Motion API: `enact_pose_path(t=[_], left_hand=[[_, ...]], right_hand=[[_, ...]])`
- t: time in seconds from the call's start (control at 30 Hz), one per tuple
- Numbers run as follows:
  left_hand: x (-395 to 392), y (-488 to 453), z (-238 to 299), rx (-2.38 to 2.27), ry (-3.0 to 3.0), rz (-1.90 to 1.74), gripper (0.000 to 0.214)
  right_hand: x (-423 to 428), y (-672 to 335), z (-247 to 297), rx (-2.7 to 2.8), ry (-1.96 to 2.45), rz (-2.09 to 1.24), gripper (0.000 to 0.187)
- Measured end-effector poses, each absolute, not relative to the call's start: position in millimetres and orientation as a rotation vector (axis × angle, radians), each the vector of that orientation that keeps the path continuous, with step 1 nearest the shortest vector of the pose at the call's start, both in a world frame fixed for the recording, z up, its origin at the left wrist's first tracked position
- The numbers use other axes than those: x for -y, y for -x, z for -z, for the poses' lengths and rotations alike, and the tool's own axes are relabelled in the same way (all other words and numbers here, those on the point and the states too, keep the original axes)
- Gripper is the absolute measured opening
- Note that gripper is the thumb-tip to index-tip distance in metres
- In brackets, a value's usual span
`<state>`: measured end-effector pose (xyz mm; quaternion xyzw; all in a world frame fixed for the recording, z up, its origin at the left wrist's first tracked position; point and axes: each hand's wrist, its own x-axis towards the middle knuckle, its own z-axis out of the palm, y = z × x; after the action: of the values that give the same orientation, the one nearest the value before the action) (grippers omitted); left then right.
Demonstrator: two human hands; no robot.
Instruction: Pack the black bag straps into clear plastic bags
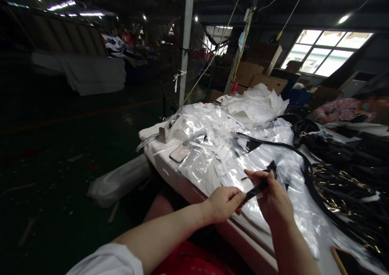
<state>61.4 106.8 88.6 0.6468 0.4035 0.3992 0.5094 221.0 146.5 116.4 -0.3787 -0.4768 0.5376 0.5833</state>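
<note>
Over the near edge of the table, my left hand (225,204) is closed, thumb and fingers pinching one end of a short black strap (254,190). My right hand (276,200) grips the strap's other end, thumb on top, with some fingers stretched out beneath it. The strap slants up to the right between them; what it is part of cannot be told. Clear plastic bags (197,165) lie spread under and beyond both hands. A long black strap (273,142) with a metal end curves across the plastic to the right.
A phone (179,153) lies left on the white table (158,151), another phone (349,263) at lower right. Black straps with gold-coloured hardware (343,186) are heaped at right. A person in a patterned top (338,109) is beyond. A pole (185,44) stands behind the table.
</note>
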Motion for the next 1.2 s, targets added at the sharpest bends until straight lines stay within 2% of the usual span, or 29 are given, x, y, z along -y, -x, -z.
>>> enact_pose_path(t=[0.1, 0.23, 0.33, 0.5, 0.67, 0.93, 1.2], left_hand=[[-107, -61, -88, -0.966, -1.541, -1.006, 0.046], [-108, -64, -95, -1.0, -1.53, -1.099, 0.041], [-108, -63, -98, -1.017, -1.578, -1.115, 0.038], [-106, -55, -92, -1.006, -1.633, -1.018, 0.043], [-102, -55, -90, -0.98, -1.732, -1.041, 0.046], [-95, -57, -80, -0.95, -1.433, -0.974, 0.061], [-97, -66, -84, -0.718, -1.286, -0.887, 0.053]], right_hand=[[-147, -221, -119, 1.101, 0.906, -1.246, 0.036], [-136, -211, -117, 1.317, 1.069, -1.288, 0.042], [-137, -215, -120, 1.311, 1.021, -1.316, 0.045], [-154, -242, -131, 1.072, 0.977, -1.255, 0.045], [-155, -250, -149, 1.239, 1.0, -1.134, 0.047], [-153, -261, -156, 1.415, 1.063, -0.954, 0.051], [-152, -261, -150, 1.511, 1.158, -0.883, 0.054]])
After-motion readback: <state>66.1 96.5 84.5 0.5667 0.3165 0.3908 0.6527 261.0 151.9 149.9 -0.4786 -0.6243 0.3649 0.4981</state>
